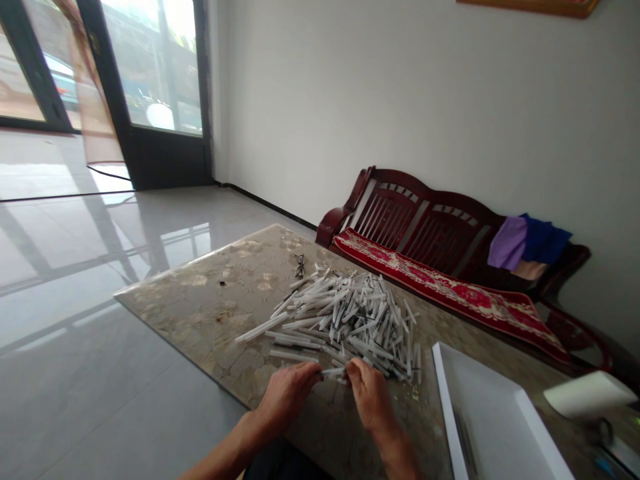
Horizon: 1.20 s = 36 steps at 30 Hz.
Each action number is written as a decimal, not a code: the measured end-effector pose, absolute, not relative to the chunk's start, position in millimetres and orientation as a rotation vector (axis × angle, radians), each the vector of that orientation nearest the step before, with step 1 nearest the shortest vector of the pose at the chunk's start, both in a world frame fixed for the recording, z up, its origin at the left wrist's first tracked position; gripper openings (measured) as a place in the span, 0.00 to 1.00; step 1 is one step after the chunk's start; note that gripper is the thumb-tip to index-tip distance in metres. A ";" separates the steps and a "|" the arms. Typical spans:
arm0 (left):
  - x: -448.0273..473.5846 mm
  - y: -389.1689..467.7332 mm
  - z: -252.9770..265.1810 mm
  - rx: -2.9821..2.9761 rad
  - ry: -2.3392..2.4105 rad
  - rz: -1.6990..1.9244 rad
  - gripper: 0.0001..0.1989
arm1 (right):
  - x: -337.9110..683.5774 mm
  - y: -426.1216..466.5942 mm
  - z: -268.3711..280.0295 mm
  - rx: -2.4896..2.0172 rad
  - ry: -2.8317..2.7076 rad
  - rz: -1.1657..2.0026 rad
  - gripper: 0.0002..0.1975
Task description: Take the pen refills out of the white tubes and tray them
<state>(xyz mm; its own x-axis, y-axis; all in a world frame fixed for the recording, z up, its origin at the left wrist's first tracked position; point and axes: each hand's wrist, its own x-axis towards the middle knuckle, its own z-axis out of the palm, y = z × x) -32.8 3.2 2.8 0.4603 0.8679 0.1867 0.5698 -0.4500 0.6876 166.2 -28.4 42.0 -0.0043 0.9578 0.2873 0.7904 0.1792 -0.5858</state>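
Observation:
Both my hands are low in the middle of the view, close above the table's near edge. A short, slim white tube [333,372] with a dark end runs between them. My left hand [289,392] pinches its left end, and the fingertips of my right hand [369,395] are closed on the other end. What exactly the right fingertips cover is hidden. Just beyond the hands lies a loose pile of similar slim white tubes [345,303], some showing dark parts, pointing in many directions.
The patterned table [195,293] carries a shallow white tray [505,407] with a few dark thin pieces inside, right of the pile. A white roll [590,393] lies farther right. Small dark bits [300,265] sit behind the pile. A wooden bench [425,220] stands beyond.

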 end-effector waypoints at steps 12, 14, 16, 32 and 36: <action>-33.3 3.6 12.1 2.186 1.170 0.582 0.11 | 169.3 -35.2 37.6 -1.684 -1.801 0.417 0.25; -33.6 3.8 12.6 2.176 1.163 0.560 0.11 | 170.0 -36.2 38.3 -1.609 -1.835 0.407 0.22; -33.2 3.5 12.9 2.166 1.146 0.537 0.11 | 169.4 -36.3 36.6 -1.613 -1.850 0.309 0.22; -36.4 8.9 16.4 2.202 1.069 0.549 0.12 | 166.6 -40.5 32.1 -1.720 -1.856 0.253 0.26; -39.4 11.1 17.3 2.235 1.051 0.516 0.12 | 165.6 -40.6 31.5 -1.650 -1.902 0.245 0.22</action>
